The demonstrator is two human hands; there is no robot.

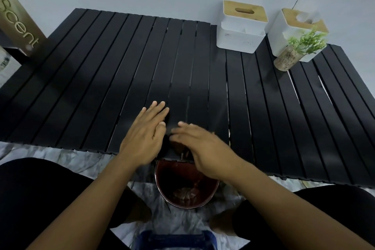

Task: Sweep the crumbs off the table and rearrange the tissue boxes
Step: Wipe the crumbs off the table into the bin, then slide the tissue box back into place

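Sweeping nearly done, judging by both hands, left hand [147, 128] flat with fingers spread, right hand [199, 144] blurred and flat, gripping nothing, at the table [81, 79] edge above the bin [185, 189] at lower centre; tissue boxes [241, 26] upper right, untouched.

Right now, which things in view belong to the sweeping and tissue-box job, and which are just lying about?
Job: left hand, right hand, black slatted table, red bin, left tissue box, right tissue box.

Lying about: small potted plant, scent box.
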